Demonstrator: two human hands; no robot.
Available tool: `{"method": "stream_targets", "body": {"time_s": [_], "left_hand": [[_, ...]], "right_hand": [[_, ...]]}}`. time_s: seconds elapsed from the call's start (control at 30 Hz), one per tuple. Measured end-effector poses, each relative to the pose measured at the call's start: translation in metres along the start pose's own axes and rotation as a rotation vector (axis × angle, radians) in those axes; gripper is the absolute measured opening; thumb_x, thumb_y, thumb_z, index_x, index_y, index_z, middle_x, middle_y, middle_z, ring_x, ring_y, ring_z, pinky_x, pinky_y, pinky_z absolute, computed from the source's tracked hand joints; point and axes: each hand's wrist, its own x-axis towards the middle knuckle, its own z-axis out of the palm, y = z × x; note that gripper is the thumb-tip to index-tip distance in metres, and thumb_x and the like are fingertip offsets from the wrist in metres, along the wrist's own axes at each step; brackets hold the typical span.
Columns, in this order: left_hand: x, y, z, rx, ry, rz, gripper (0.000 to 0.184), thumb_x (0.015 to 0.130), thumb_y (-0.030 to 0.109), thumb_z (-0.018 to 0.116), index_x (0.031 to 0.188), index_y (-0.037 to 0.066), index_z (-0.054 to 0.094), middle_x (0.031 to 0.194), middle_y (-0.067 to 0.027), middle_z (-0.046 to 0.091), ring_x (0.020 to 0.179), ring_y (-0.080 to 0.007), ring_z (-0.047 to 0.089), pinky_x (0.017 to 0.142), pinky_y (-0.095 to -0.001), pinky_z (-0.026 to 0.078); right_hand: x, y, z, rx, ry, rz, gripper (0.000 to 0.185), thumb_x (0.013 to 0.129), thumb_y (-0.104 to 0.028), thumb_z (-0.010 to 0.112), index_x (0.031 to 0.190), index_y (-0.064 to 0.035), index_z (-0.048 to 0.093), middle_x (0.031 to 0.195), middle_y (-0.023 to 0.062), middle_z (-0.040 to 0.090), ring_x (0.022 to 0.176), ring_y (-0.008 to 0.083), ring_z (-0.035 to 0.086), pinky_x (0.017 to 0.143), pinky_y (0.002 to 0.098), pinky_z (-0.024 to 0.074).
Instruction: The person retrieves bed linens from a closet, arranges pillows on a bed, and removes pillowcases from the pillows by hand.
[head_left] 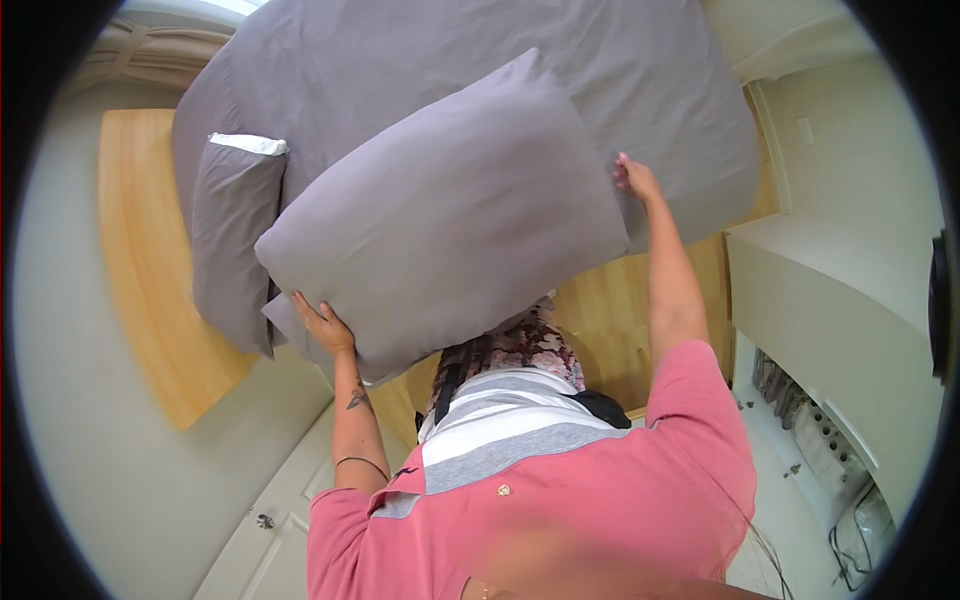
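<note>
A large grey pillow (450,210) lies tilted in front of me, its near edge close to my body and its far part over the grey-covered bed (660,90). Against its lower left edge rests my left hand (325,328), fingers stretched out and open. My right hand (637,180) is at the pillow's right edge, fingers loosely bent and slightly apart, gripping nothing that I can see. Whether its fingertips touch the pillow is hard to make out. Another grey pillow (237,235), with a white end showing, lies at the bed's left side.
A light wooden headboard (150,260) stands along the left wall. On the right is a white cabinet (820,270), with cables and a power strip (825,435) in the low opening beneath. A white door (270,530) is at lower left, and wooden floor (600,310) shows beside the bed.
</note>
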Motion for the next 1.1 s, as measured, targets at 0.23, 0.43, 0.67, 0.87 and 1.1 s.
{"method": "stream_targets", "body": {"time_s": [0.23, 0.43, 0.67, 0.87, 1.1], "left_hand": [[0.007, -0.041, -0.003, -0.193, -0.106, -0.408, 0.065, 0.090, 0.047, 0.034, 0.131, -0.004, 0.032, 0.134, -0.0207, 0.035, 0.124, -0.0313, 0.032, 0.103, -0.0372, 0.024], [0.058, -0.023, -0.053, -0.862, -0.247, -0.883, 0.060, 0.088, 0.043, 0.046, 0.120, -0.007, 0.044, 0.116, -0.0177, 0.052, 0.102, -0.0258, 0.053, 0.087, -0.0357, 0.042], [0.099, 0.001, -0.129, -1.112, 0.119, -0.613, 0.054, 0.086, 0.038, 0.051, 0.113, -0.009, 0.049, 0.103, -0.0181, 0.058, 0.085, -0.0280, 0.060, 0.076, -0.0359, 0.049], [0.118, 0.020, -0.227, -0.958, 0.295, -0.487, 0.052, 0.087, 0.037, 0.048, 0.110, -0.009, 0.052, 0.099, -0.0191, 0.059, 0.082, -0.0287, 0.061, 0.075, -0.0353, 0.049], [0.098, 0.025, -0.268, -0.948, 0.419, -0.398, 0.053, 0.088, 0.038, 0.048, 0.109, -0.009, 0.053, 0.098, -0.0216, 0.059, 0.083, -0.0288, 0.061, 0.073, -0.0346, 0.050]], "right_hand": [[-0.026, -0.107, 0.068, 0.387, -0.343, 0.015, 0.074, 0.076, -0.059, 0.053, 0.123, -0.0030, 0.048, 0.122, 0.0131, 0.049, 0.111, 0.0228, 0.047, 0.093, 0.0325, 0.0369], [-0.063, -0.154, 0.047, 0.283, -0.277, -0.385, 0.050, 0.072, -0.039, 0.068, 0.102, 0.0009, 0.060, 0.091, 0.0108, 0.062, 0.079, 0.0170, 0.059, 0.072, 0.0284, 0.0463], [-0.125, -0.236, 0.034, 0.458, -0.274, -0.670, 0.037, 0.075, -0.024, 0.069, 0.097, 0.0045, 0.060, 0.079, 0.0080, 0.063, 0.063, 0.0132, 0.059, 0.060, 0.0239, 0.0468], [-0.205, -0.304, 0.025, 0.556, -0.331, -0.829, 0.038, 0.076, -0.025, 0.068, 0.097, 0.0067, 0.060, 0.082, 0.0090, 0.063, 0.067, 0.0132, 0.059, 0.062, 0.0237, 0.0468], [-0.247, -0.317, 0.029, 0.536, -0.306, -0.934, 0.042, 0.078, -0.028, 0.066, 0.101, 0.0073, 0.059, 0.087, 0.0102, 0.063, 0.074, 0.0144, 0.059, 0.067, 0.0244, 0.0459]]}}
